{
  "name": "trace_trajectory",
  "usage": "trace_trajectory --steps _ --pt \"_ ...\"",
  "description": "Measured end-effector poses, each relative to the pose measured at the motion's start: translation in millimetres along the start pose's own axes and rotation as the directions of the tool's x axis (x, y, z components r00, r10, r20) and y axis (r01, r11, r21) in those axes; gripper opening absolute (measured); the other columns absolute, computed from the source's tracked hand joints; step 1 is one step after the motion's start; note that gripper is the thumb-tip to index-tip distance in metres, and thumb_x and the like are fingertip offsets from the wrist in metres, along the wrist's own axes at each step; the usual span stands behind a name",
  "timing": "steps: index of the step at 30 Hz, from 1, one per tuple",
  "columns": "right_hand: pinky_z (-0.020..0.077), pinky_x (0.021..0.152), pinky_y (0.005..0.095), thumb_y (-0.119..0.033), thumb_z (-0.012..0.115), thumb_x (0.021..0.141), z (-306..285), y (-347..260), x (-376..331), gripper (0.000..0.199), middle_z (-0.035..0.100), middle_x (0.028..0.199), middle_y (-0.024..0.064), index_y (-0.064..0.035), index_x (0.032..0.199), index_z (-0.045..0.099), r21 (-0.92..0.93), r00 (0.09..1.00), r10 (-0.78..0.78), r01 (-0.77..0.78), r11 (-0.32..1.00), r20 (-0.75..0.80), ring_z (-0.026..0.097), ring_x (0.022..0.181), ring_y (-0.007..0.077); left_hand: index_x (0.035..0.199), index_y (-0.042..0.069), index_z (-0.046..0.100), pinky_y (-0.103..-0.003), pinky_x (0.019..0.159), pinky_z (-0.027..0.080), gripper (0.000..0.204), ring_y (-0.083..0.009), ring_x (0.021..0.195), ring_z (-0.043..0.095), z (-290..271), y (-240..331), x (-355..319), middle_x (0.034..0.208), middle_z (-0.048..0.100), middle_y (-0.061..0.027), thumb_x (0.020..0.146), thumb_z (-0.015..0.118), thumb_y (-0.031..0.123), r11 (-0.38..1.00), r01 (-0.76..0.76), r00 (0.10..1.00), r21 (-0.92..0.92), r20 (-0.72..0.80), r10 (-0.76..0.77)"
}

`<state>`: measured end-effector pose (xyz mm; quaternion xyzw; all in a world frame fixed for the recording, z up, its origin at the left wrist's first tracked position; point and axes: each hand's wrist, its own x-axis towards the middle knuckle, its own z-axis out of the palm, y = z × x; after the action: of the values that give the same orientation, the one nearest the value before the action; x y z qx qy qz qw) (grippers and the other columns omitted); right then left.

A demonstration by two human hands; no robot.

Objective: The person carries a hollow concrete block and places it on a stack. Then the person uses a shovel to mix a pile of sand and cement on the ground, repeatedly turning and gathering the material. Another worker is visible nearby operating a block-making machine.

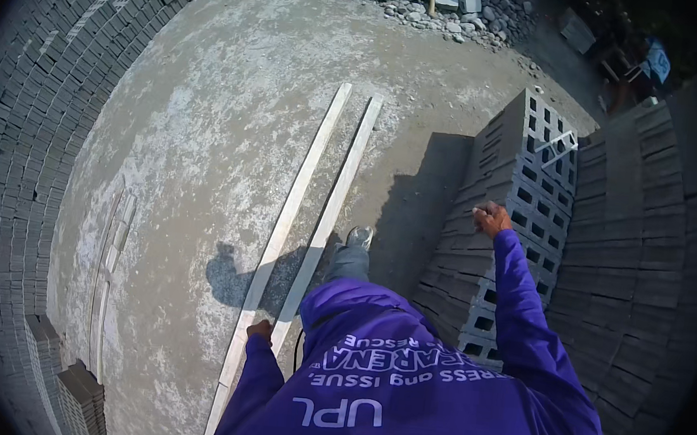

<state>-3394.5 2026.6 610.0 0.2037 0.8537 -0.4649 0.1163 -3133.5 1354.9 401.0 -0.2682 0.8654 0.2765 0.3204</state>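
Observation:
My right hand (492, 219) is raised over the stack of grey hollow concrete blocks (525, 191) on my right, its fingers curled in with nothing seen in them. Whether it touches the blocks I cannot tell. On the other side, my left hand (260, 330) hangs low in front of two long pale planks (308, 173). Its small visible fingers look closed, and no object shows in them. The planks lie side by side on the ground, running away from me. One shoe (360, 236) shows just right of the planks.
A long wall of stacked blocks (13, 163) curves along the left. More stacked blocks (638, 218) rise at far right. A pale bracket-shaped piece (555, 146) rests on the near right stack. Thin strips (117, 239) lie at left. Rubble (457, 16) is heaped at the back.

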Motion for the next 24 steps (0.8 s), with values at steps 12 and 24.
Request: trace_trajectory --steps 12,24 --pt "0.0514 0.05 0.0328 -0.015 0.063 0.081 -61 62 96 0.019 0.061 0.066 0.0095 0.0037 0.08 0.063 0.633 0.656 0.652 -0.33 0.7 -0.38 0.058 0.052 0.0158 0.077 0.002 0.062 -0.028 0.034 0.028 0.03 -0.0114 0.036 0.038 -173 812 307 0.049 0.043 0.0002 0.084 0.06 0.031 0.849 -0.264 0.952 -0.457 0.02 0.306" --pt "0.0493 0.058 0.0319 -0.023 0.061 0.08 -294 -71 581 0.026 0.064 0.067 0.0109 0.001 0.087 0.065 0.43 0.853 0.362 -0.186 0.883 -0.375 0.062 0.059 0.0177 0.093 -0.002 0.06 -0.032 0.036 0.042 0.025 -0.0197 0.044 0.053 -61 1146 445 0.066 0.061 -0.0139 0.084 0.058 0.021 0.937 -0.062 0.924 -0.345 0.334 0.184"
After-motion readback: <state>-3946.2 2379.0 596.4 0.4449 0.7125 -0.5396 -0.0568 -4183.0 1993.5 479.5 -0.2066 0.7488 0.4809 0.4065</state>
